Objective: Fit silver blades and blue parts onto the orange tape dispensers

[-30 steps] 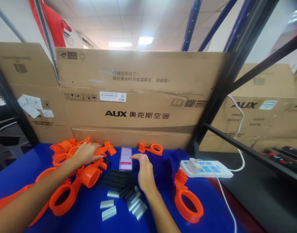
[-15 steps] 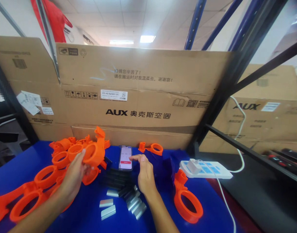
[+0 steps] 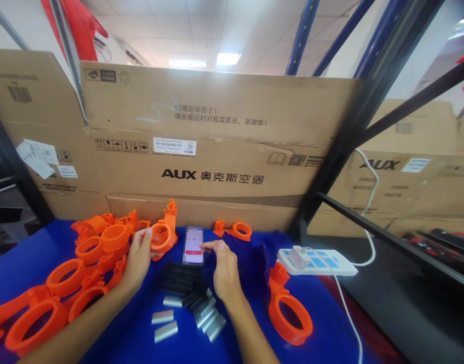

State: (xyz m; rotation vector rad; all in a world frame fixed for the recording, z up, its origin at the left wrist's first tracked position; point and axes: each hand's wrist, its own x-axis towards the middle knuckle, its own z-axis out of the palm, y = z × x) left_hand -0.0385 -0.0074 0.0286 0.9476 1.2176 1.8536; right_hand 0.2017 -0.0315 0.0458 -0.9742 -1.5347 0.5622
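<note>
My left hand [image 3: 138, 257] holds an orange plastic ring clamp [image 3: 164, 233] lifted off the blue table [image 3: 122, 338], its tab pointing up. My right hand [image 3: 223, 268] rests palm down just right of a phone [image 3: 193, 245] with a lit screen, forefinger stretched toward its edge, holding nothing. A heap of orange ring clamps [image 3: 84, 258] lies to the left of my left hand. Small grey metal pieces [image 3: 207, 316] and dark flat strips [image 3: 177, 278] lie between my forearms.
One orange clamp [image 3: 288, 313] lies right of my right arm, another [image 3: 234, 230] behind the phone. A white power strip [image 3: 317, 262] with a plugged charger and cable sits at right. Large cardboard boxes [image 3: 201, 151] wall the back; a dark rack post [image 3: 330, 162] stands at right.
My left hand took one orange clamp from the heap, lifted it and carried it right, toward the phone. My right hand stayed beside the phone.
</note>
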